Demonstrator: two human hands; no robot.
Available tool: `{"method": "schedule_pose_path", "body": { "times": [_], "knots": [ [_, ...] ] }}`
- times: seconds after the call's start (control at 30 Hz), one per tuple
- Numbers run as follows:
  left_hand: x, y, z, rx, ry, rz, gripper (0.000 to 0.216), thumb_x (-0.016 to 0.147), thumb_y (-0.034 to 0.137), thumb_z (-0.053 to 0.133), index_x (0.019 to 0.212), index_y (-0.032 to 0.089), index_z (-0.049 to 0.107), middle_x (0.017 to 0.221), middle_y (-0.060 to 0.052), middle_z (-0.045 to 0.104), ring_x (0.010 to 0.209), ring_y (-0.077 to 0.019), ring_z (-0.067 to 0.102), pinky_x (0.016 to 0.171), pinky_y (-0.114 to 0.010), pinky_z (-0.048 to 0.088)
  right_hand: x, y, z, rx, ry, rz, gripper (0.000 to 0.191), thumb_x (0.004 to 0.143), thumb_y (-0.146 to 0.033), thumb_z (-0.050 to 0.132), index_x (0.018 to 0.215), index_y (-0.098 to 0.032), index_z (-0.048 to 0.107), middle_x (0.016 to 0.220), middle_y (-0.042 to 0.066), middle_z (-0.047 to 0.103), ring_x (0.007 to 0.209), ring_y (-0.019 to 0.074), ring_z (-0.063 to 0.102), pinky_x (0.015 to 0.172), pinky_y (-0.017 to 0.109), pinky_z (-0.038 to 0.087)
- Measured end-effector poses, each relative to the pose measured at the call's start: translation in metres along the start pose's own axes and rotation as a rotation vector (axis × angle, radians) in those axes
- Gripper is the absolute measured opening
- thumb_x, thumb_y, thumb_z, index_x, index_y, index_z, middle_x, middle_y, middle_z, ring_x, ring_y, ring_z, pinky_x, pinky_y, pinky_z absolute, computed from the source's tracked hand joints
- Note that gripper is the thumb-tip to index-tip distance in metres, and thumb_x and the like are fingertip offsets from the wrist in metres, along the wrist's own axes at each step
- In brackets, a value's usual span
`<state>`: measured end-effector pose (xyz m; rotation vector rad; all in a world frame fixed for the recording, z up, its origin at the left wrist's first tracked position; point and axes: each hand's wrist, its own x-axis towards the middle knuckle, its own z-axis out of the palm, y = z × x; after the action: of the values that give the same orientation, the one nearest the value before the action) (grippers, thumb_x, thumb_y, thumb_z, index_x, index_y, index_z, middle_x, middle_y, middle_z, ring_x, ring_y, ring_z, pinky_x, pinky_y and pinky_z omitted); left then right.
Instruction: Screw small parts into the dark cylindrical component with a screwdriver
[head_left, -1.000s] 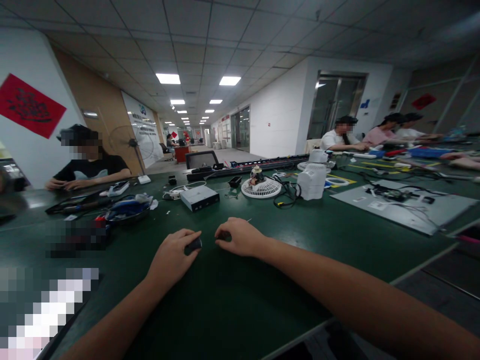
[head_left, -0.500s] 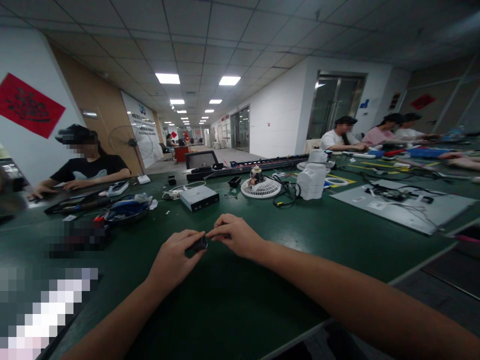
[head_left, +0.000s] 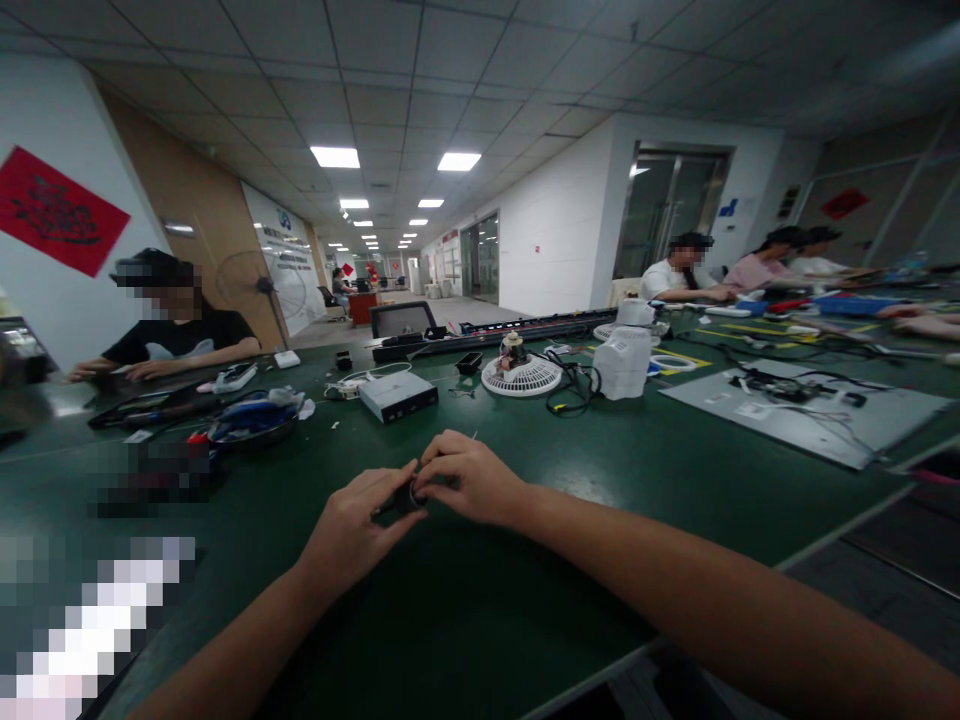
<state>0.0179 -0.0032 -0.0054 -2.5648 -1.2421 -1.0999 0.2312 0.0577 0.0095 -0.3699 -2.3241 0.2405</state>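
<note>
Over the near middle of the green table [head_left: 555,590], my left hand [head_left: 360,520] grips a small dark round part [head_left: 407,497] between thumb and fingers. The part looks like a short black cylinder with a ring-like rim facing right; its exact kind is unclear. At that rim, the bent fingertips of my right hand [head_left: 472,480] pinch together and touch or nearly touch the part. A thin pale tip [head_left: 474,435] shows just behind my right knuckles. Whatever sits between the right fingertips is hidden.
Beyond my hands stand a disc drive [head_left: 399,396], a white fan grille with a motor [head_left: 521,375] and a white housing [head_left: 624,362]. A metal panel [head_left: 810,405] lies right, a blue bundle in a dish [head_left: 259,415] left. Co-workers sit at both sides.
My left hand has shifted slightly right with the dark part, bringing its rim up to my right fingertips. My right fingers have curled in more. The co-worker at left has moved a hand.
</note>
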Motion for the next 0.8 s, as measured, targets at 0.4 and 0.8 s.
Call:
{"method": "schedule_pose_path", "body": {
  "times": [0.4,0.8],
  "knots": [
    [-0.001,0.001,-0.001,0.012,0.002,0.165,0.050,0.085,0.016,0.065,0.133,0.021,0.055,0.109,-0.008,0.072,0.099,-0.0210,0.067,0.086,-0.036,0.057,0.004,-0.015,-0.002,0.026,-0.004,0.348,0.018,0.070,-0.022,0.080,0.082,-0.018,0.068,0.079,0.001,0.067,0.078,0.0157,0.056,0.065,0.026,0.041],
    [0.004,-0.011,0.001,0.094,0.108,-0.105,0.053,0.082,0.030,0.069,0.131,0.016,0.058,0.112,-0.010,0.074,0.097,-0.0249,0.071,0.088,-0.042,0.057,0.005,0.002,-0.009,-0.016,0.231,0.369,0.032,0.084,-0.003,0.051,0.114,-0.014,0.054,0.099,0.008,0.059,0.092,0.0181,0.057,0.084,0.034,0.046]
  ]
}}
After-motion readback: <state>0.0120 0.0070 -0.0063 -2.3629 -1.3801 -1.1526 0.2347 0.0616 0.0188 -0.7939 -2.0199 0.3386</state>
